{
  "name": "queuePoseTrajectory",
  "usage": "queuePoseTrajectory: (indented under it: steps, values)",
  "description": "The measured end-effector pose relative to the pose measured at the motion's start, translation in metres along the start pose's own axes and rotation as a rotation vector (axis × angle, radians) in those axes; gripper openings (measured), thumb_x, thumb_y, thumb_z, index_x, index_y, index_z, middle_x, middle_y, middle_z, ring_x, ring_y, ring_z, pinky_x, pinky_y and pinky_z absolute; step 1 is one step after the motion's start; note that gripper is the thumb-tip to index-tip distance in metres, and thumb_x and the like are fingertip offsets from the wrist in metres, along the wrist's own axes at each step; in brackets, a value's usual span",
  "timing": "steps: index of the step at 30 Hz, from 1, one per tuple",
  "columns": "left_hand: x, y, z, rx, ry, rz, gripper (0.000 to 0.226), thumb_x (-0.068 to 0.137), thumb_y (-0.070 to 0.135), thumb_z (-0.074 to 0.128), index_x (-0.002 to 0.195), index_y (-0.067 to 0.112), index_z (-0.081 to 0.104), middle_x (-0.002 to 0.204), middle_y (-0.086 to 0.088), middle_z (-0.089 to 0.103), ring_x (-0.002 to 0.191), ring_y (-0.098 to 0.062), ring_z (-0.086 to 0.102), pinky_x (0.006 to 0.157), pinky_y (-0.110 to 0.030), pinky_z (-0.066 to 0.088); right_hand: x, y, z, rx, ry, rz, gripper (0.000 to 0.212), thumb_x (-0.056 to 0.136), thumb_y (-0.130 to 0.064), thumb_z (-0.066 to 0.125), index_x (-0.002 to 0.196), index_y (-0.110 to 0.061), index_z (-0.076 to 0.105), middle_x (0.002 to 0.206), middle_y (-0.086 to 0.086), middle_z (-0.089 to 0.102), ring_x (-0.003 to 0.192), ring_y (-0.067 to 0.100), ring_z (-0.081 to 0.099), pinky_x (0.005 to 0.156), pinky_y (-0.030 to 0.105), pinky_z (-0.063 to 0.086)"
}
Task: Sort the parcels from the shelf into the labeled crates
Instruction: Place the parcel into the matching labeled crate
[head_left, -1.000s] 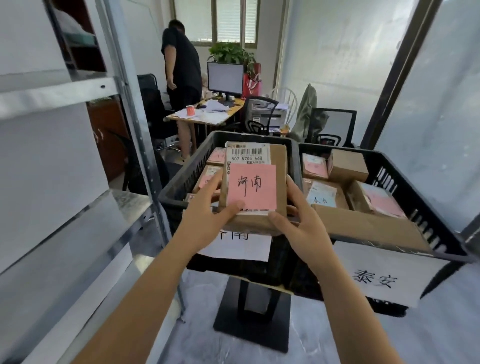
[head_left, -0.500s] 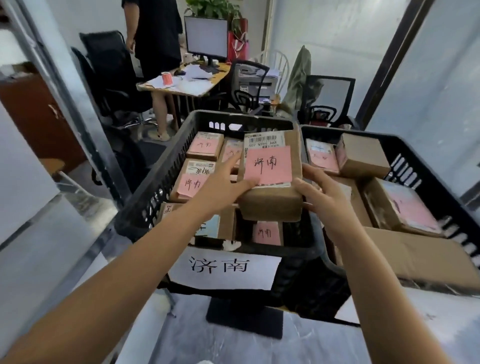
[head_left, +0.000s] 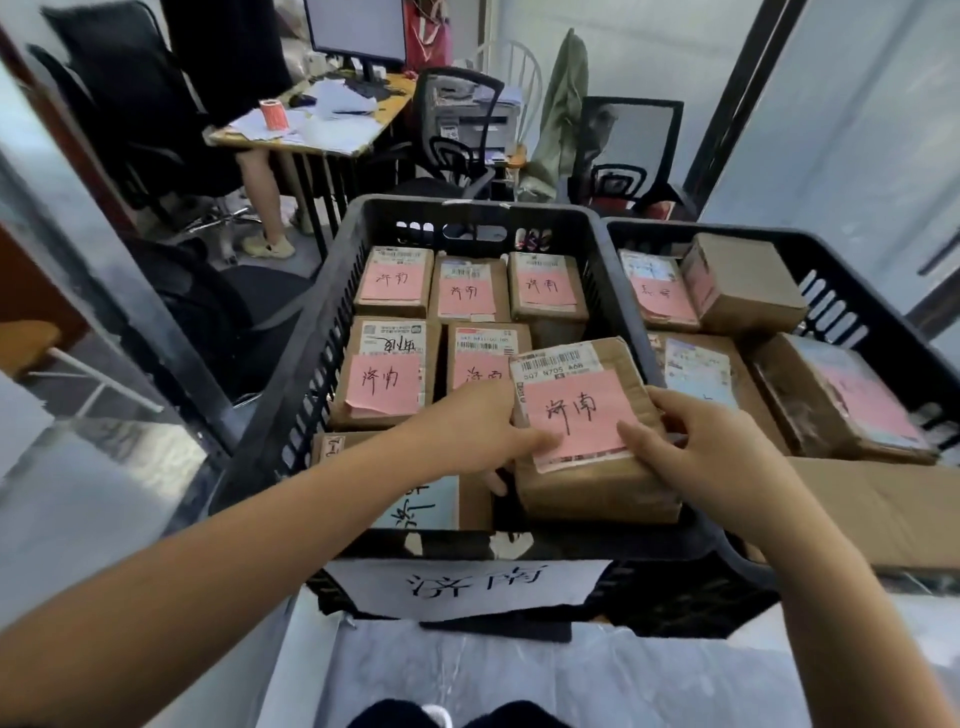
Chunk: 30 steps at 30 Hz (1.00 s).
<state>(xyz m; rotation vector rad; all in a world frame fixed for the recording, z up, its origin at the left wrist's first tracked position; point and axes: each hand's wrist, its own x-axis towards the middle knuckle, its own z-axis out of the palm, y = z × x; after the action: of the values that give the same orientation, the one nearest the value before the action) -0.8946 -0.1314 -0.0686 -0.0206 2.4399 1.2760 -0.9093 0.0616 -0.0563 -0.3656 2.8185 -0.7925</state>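
In the left crate, change: half a second ago I held the parcel (head_left: 592, 478) up over the wall shared by the two crates. Now it is lower, inside the near right corner of the left crate (head_left: 332, 322). My view has also dropped closer, so the back row of three boxes shows in full.
Crates: two black slotted crates stand side by side, touching. The left one bears a white paper label (head_left: 467, 587) on its near wall. The right crate (head_left: 857, 291) holds brown boxes, some with pink notes.
Other boxes: brown boxes with handwritten pink notes fill the left crate in rows, just beside mine.
Room: beyond the crates are a desk (head_left: 311, 130) strewn with papers, a monitor (head_left: 358, 28), black office chairs and a standing person's legs (head_left: 260, 176). A grey metal shelf (head_left: 104, 493) is at my left, and pale floor (head_left: 519, 675) lies below.
Parcel: its top faces me, with a barcode sticker at the far end and a pink note (head_left: 579, 415) below it. I cannot tell whether it already rests on anything beneath.
Left hand (head_left: 467, 431): I grip the parcel's left edge, thumb across the note's lower left corner, fingers curled underneath.
Right hand (head_left: 696, 452): I grip the near right part, thumb on the note's lower right edge, fingers curled over the right side.
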Motion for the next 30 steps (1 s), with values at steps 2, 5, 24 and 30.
queuePoseTrajectory:
  steps: [2,5,24,30]
  values:
    - [0.004,-0.003,0.002,-0.019,-0.047,-0.027,0.019,0.089,0.025,0.060,0.105,0.028,0.050,0.090,0.016,0.055,0.076,-0.008,0.061,0.053,-0.017,0.054,0.005,-0.003,0.005,-0.131,-0.053,0.039,0.028,0.092,-0.039,0.051,0.114,-0.022,0.057,0.102,-0.004,0.065,0.090,0.017,0.057,0.074,0.032,0.046]
    - [0.011,-0.007,0.006,-0.072,-0.103,-0.054,0.033,0.087,0.019,0.063,0.119,0.018,0.052,0.089,0.016,0.053,0.076,-0.008,0.057,0.054,-0.019,0.056,0.010,-0.007,0.010,-0.314,-0.119,0.098,0.031,0.094,-0.040,0.046,0.106,-0.012,0.052,0.104,0.006,0.062,0.092,0.024,0.055,0.072,0.032,0.041]
    - [0.007,-0.019,-0.031,-0.291,0.058,0.003,0.032,0.088,0.019,0.062,0.106,0.019,0.035,0.093,-0.009,0.069,0.071,-0.016,0.071,0.061,-0.024,0.058,0.029,-0.002,0.004,0.040,-0.084,-0.053,0.033,0.089,-0.037,0.057,0.114,-0.023,0.040,0.087,-0.016,0.051,0.078,0.002,0.052,0.062,0.017,0.042]
    - [0.008,-0.032,-0.025,0.086,0.089,0.107,0.032,0.083,0.027,0.067,0.102,0.025,0.041,0.103,0.000,0.064,0.088,-0.014,0.065,0.080,-0.033,0.056,0.024,-0.002,0.019,0.004,-0.080,-0.070,0.079,0.084,-0.034,0.065,0.142,-0.025,0.012,0.107,-0.005,0.046,0.096,0.016,0.051,0.082,0.025,0.036]
